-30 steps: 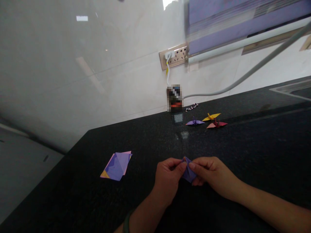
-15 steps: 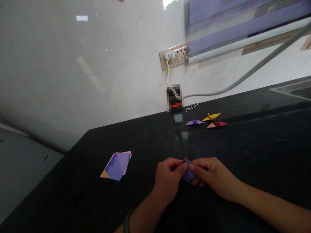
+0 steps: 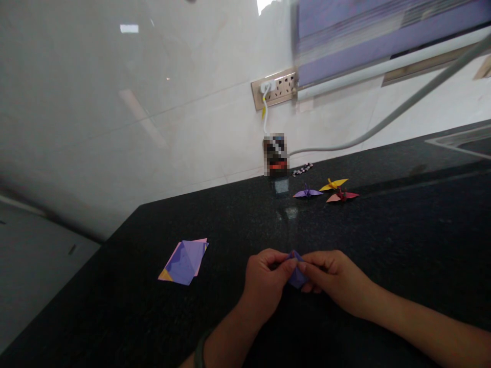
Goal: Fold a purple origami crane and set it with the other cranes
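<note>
A small piece of folded purple origami paper (image 3: 297, 277) is pinched between my two hands, low in the middle of the head view. My left hand (image 3: 266, 278) grips its left side, thumb on top and fingers curled behind. On the right side, my right hand (image 3: 335, 278) presses it with thumb and forefinger, the other fingers bent below. Both thumb tips lie close together near the paper's upper part. The fingers cover much of the folds. To the left, a small stack of purple, pink and yellow paper sheets (image 3: 184, 263) lies on the dark counter (image 3: 230, 220).
Beyond my hands stand a purple paper crane (image 3: 308, 193), a yellow crane (image 3: 334, 184) and a red-pink crane (image 3: 342, 197). A beaded string (image 3: 303, 169) lies near a blurred-out box (image 3: 276, 155) against the wall. A grey hose (image 3: 402, 112) and a wall socket (image 3: 274, 89) are behind.
My right hand has shifted very slightly, and the purple paper's visible surface looks a little different between the thumbs. The cranes and the sheets have stayed in place.
</note>
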The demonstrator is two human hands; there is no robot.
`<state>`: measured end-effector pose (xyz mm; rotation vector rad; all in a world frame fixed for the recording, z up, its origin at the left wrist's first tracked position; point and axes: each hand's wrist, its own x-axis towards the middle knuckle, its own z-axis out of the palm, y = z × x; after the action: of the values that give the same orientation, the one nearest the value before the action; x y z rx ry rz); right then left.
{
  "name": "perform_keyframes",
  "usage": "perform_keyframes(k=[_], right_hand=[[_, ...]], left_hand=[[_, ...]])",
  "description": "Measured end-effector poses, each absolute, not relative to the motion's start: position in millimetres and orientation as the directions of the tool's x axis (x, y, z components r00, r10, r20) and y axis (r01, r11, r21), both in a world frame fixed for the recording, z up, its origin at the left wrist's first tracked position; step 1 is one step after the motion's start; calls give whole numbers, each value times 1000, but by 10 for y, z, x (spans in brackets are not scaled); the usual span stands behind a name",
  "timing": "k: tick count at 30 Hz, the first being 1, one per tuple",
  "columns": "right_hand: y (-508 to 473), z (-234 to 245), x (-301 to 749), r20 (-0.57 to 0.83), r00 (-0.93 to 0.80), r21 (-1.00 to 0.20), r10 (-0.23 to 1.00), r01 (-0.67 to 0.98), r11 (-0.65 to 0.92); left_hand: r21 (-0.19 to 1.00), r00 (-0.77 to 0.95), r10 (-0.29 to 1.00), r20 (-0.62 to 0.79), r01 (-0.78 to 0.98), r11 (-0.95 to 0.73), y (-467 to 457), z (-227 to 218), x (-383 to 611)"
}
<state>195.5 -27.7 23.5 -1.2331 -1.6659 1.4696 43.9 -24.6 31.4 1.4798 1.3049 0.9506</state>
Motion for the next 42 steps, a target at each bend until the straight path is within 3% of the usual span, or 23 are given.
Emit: perform_keyframes(k=[7, 15, 24, 30, 37, 42], right_hand=[[-254, 252, 1993, -66, -452, -955, 890, 286, 74], [-254, 343, 2008, 76, -326, -928, 942, 323, 186], [-257, 291, 2006, 31, -348, -951, 937, 279, 135], [-260, 292, 2026, 75, -368, -916, 927, 342, 209], [-267, 356, 2046, 108, -376, -895, 920, 367, 255], [-247, 341, 2055, -18, -405, -971, 914, 227, 82]], left_hand=[[927, 157, 988, 0, 370, -58, -254, 314, 419], [887, 182, 983, 20, 450, -102, -279, 360, 445], [833, 255, 962, 99, 507, -220, -303, 401, 489], [826, 284, 951, 122, 503, -256, -319, 386, 480], [839, 278, 959, 64, 506, -202, -310, 375, 482], [914, 236, 968, -84, 406, -20, -294, 351, 470]])
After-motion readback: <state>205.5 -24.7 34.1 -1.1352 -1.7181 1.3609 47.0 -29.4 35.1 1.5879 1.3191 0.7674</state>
